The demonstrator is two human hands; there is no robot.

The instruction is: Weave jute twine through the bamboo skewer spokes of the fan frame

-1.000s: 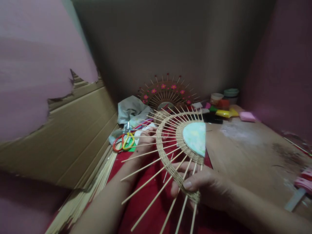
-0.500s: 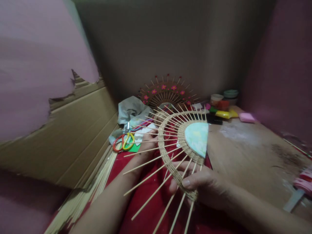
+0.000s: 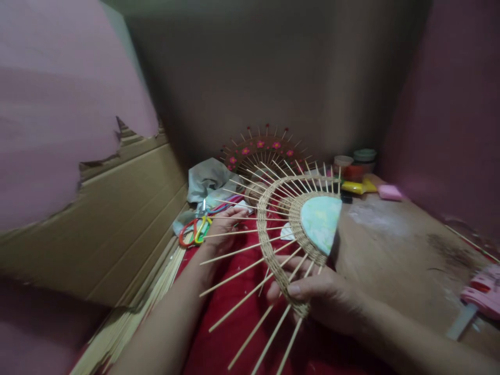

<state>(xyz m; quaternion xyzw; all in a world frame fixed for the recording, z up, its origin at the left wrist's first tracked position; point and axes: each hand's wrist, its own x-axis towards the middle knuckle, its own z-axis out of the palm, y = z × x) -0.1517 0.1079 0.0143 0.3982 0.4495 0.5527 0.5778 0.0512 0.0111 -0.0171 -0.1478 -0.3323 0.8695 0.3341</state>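
A half-round woven fan frame (image 3: 267, 237) with thin sticks radiating outward and a pale green and yellow half disc (image 3: 320, 221) at its centre is tilted above a red cloth (image 3: 234, 291). My right hand (image 3: 312, 291) grips its lower woven band, thumb on top and fingers beneath. Behind the sticks, my left hand (image 3: 226, 221) reaches to a white piece (image 3: 242, 205) beside the scissors (image 3: 195, 229); sticks cross in front of its fingers, so whether it grips anything is unclear.
Torn cardboard (image 3: 117, 208) and a bundle of pale sticks (image 3: 133, 317) lie at the left. A flower-decorated fan (image 3: 260, 146) stands at the back. Yellow packets (image 3: 353, 187), a pink block (image 3: 389, 192), tubs (image 3: 365, 155) and a pink tool (image 3: 484, 294) are on the right.
My left hand has moved slightly left, and the white piece near it has shifted and shows less. The woven frame has turned a little in my right hand.
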